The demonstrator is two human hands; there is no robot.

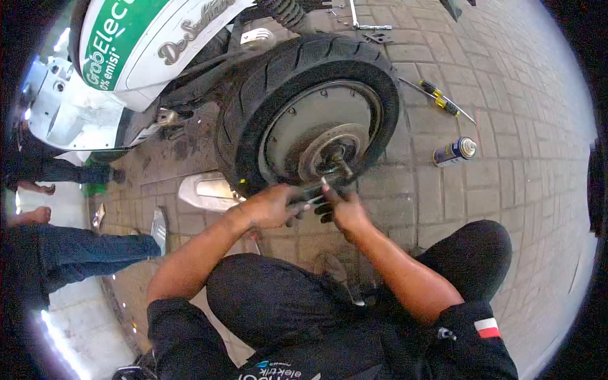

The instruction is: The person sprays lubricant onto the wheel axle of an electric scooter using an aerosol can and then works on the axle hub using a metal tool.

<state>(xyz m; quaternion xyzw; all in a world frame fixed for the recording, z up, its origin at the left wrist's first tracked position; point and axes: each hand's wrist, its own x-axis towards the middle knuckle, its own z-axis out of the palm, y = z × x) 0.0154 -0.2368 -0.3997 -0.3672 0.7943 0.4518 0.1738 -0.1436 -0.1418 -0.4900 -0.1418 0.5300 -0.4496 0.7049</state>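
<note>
In the head view, the wheel (285, 126) is in front of the seated person, next to the green-and-white scooter (136, 47), with its hub face toward the 2 hands; whether it is fixed to the scooter is hard to tell. The brake disc (311, 155) and the axle end (337, 158) face the person.

The left hand (269, 206) and right hand (348, 212) are near each other at the wheel's lower edge, fingers curled inward and darkened. A slim metal piece (312, 190) shows between them, but blur hides whether either hand pinches it firmly, so I cannot tell.

The step in hand looks like work on parts at the axle end. My judgement is that the next move calls for both hands to agree: 1 steadying the piece, the other lining it up squarely, clear of the disc.

On the paving (506, 196), to the right of the wheel, are 2 screwdrivers (448, 106) and a spray can (453, 152). A silver part (206, 190) lies left of the wheel. Another person's jeans (95, 250) show at far left.
</note>
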